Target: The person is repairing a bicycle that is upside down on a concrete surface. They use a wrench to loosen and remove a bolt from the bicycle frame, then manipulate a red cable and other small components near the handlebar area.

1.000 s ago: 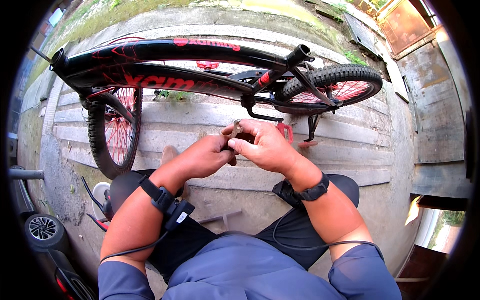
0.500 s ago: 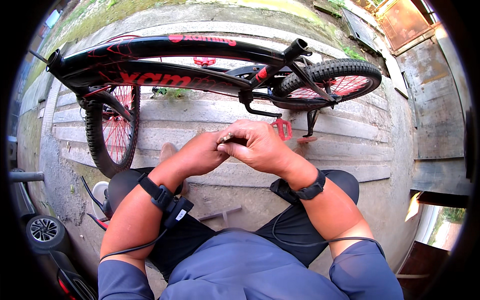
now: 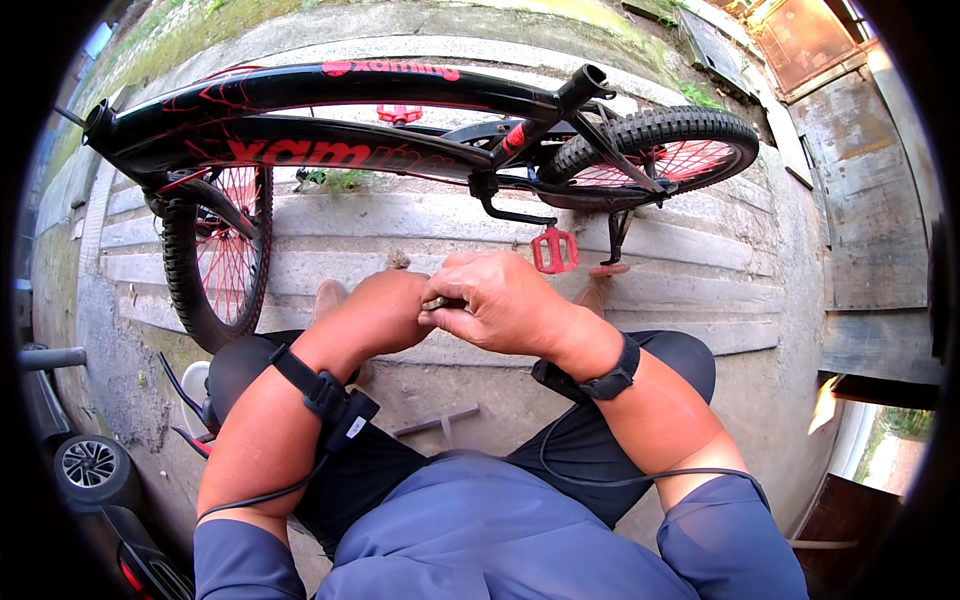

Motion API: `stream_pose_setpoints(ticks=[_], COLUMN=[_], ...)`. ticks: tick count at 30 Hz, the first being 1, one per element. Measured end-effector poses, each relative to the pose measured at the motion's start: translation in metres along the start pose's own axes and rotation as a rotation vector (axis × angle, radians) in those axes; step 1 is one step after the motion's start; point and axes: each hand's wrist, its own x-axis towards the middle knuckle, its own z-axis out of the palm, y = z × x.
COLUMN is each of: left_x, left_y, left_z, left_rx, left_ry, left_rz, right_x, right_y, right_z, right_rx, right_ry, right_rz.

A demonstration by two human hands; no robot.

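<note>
My right hand [image 3: 497,305] is closed on a small metal tool [image 3: 446,304], thumb and fingers pinched around it, low in front of the bicycle. My left hand [image 3: 393,308] meets it from the left at the same height, its fingers mostly hidden behind the right hand. Beyond both hands stands a black-and-red bicycle frame [image 3: 300,140] with no handlebar or saddle seen on it. A red pedal [image 3: 555,249] hangs just above and right of my right hand. The knobby front wheel [image 3: 182,265] with red spokes is to the left, the rear wheel [image 3: 625,138] to the right.
Concrete slabs [image 3: 680,305] lie under the bicycle. A bar [image 3: 420,425] lies on the ground between my knees. A car wheel [image 3: 90,460] and a white object with black-red parts [image 3: 196,390] are at the left. Rusty metal sheets [image 3: 865,215] line the right side.
Both hands have moved down and a little left, away from the pedal. My right hand has turned over the tool, covering more of it and of my left fingers.
</note>
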Motion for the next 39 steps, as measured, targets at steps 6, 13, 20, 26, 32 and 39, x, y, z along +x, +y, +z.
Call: stream_pose_setpoints(ticks=[6, 13, 20, 26, 32, 39], left_x=[0.001, 0.001, 0.002, 0.0, 0.001, 0.001], left_y=[-0.007, -0.01, -0.014, -0.011, -0.012, -0.012], left_z=[0.005, 0.01, 0.012, 0.01, 0.01, 0.01], left_rx=[0.044, 0.06, 0.059, 0.035, 0.049, 0.045], left_ry=[0.007, 0.05, 0.049, 0.064, 0.046, 0.051], left_rz=[0.02, 0.064, 0.067, 0.074, 0.068, 0.071], right_x=[-0.001, -0.001, -0.001, -0.001, -0.001, -0.001], right_y=[0.001, 0.0, 0.0, 0.0, 0.001, -0.001], right_z=[0.003, 0.003, 0.004, 0.004, 0.005, 0.005], right_rx=[-0.043, -0.054, -0.069, -0.068, -0.075, -0.076], right_ry=[-0.004, -0.02, -0.031, -0.039, -0.038, -0.036], right_rz=[-0.025, -0.016, -0.017, -0.015, -0.021, -0.02])
